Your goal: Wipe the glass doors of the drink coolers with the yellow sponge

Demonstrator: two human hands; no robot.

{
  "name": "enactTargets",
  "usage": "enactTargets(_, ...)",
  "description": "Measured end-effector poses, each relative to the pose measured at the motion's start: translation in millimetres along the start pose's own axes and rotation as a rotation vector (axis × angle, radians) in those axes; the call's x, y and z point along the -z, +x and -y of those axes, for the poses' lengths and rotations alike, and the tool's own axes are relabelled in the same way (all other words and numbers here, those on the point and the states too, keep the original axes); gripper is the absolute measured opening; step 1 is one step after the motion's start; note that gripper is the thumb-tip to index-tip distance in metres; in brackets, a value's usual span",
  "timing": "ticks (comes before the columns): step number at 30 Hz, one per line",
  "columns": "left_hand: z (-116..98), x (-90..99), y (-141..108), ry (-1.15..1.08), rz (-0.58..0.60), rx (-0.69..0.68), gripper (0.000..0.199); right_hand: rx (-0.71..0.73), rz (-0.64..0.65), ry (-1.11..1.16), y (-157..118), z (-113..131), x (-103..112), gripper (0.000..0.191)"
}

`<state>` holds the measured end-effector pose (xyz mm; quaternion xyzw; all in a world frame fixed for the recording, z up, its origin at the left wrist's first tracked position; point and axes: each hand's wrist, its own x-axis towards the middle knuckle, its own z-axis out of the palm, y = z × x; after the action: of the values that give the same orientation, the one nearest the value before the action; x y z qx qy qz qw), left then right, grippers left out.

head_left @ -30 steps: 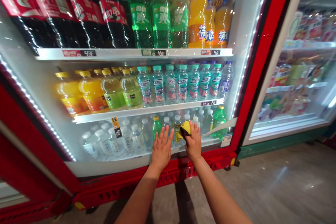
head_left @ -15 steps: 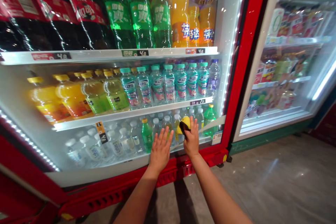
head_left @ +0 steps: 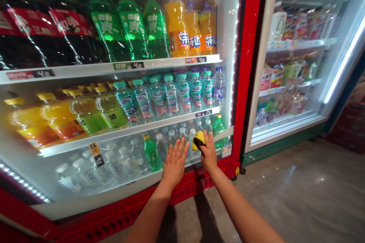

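Observation:
My left hand [head_left: 174, 162] is open, palm forward and fingers stretched out, in front of the lower part of a glass fridge door; I cannot tell whether it touches the glass. Beside it, my right hand [head_left: 209, 155] has a folded yellow and dark cloth [head_left: 199, 140] between thumb and fingers. The fingertips point up toward the bottom shelf. Behind the left hand stand a small green bottle [head_left: 151, 153] with a yellow cap and several clear water bottles [head_left: 118, 164]. Another green bottle [head_left: 218, 127] is to the right of the cloth.
A red fridge frame [head_left: 249, 57] surrounds the door. Inside, cola bottles [head_left: 71, 26], green soda bottles [head_left: 131, 22] and orange soda bottles [head_left: 177, 22] fill the top shelf. Yellow juice bottles [head_left: 61, 115] and teal-capped bottles [head_left: 171, 95] line the middle. A second fridge [head_left: 285, 146] stands right, above grey floor [head_left: 299, 193].
The view has turned somewhat to the right, so the shelves sit farther left in the picture. Both hands keep nearly the same pose, the cloth still in the right one.

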<state>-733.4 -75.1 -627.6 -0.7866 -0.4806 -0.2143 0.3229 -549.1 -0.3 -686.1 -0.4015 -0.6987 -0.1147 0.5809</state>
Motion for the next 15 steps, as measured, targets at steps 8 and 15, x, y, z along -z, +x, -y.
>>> enactTargets(8,-18,-10.0,22,-0.03,0.006,0.025,0.095,-0.182,-0.188,-0.052,7,-64,26,0.073)
enactTargets(15,-37,-24.9,30,-0.046,0.01,-0.008,0.095,-0.094,-0.061,-0.018,1,-62,22,0.076)
